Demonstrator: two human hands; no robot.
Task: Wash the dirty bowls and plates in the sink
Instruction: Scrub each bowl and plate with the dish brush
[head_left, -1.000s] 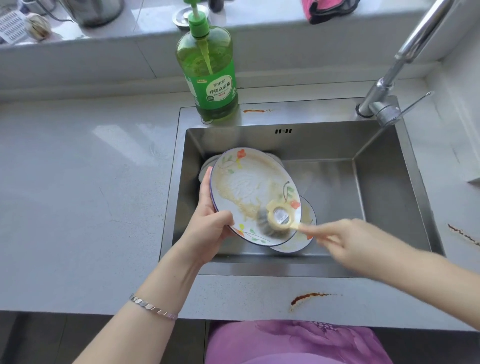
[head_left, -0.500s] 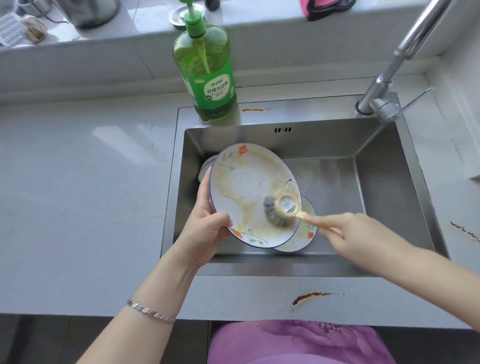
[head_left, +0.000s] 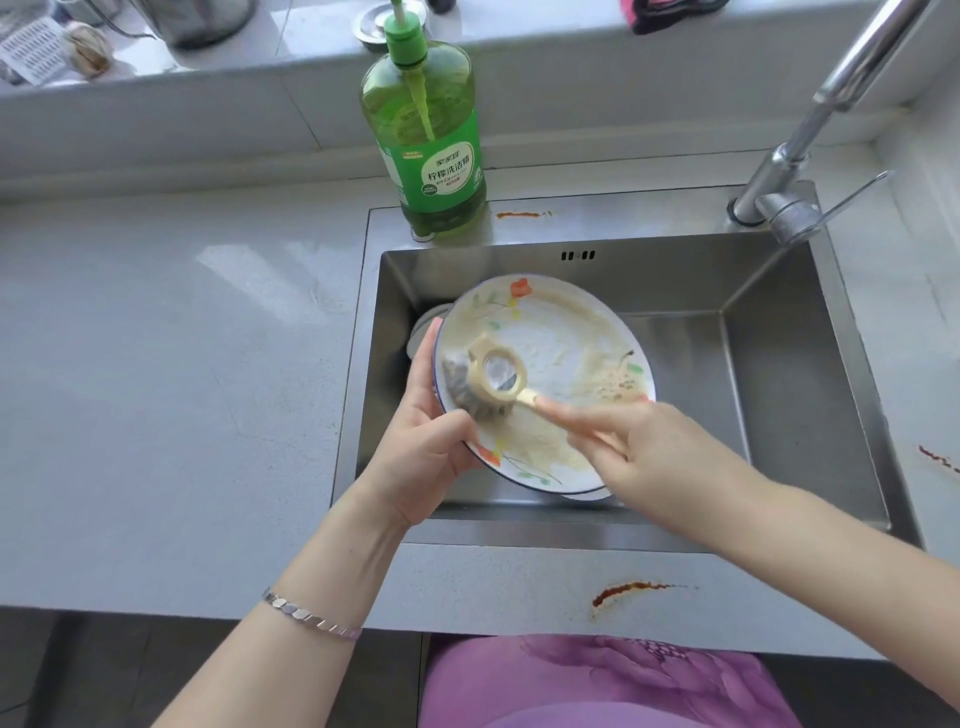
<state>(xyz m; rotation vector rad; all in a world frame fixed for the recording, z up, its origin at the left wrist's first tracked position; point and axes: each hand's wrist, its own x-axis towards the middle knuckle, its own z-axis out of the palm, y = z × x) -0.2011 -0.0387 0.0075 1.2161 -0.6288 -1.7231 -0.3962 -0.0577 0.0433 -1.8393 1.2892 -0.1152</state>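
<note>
Hidden: brush (head_left: 498, 375) handle inside the curled right hand (head_left: 649, 447); left hand (head_left: 421, 447) fingers behind the plate (head_left: 561, 332); other dishes (head_left: 422, 331) under the plate, only rim slivers showing, number unclear | Cut off at top edge: faucet (head_left: 810, 130) spout, pink cloth (head_left: 670, 13) | Blurred: brush head | Too small: fine print on soap bottle (head_left: 426, 130) label

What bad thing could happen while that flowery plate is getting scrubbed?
1. The left hand grips the flowery plate by one edge only, tilted over the sink. It's smeared and may be slippery, so it could slip and crack on the dishes lying underneath.
2. The right hand pushes the scrub brush right beside the left thumb; a hard push might knock the plate loose.
</note>
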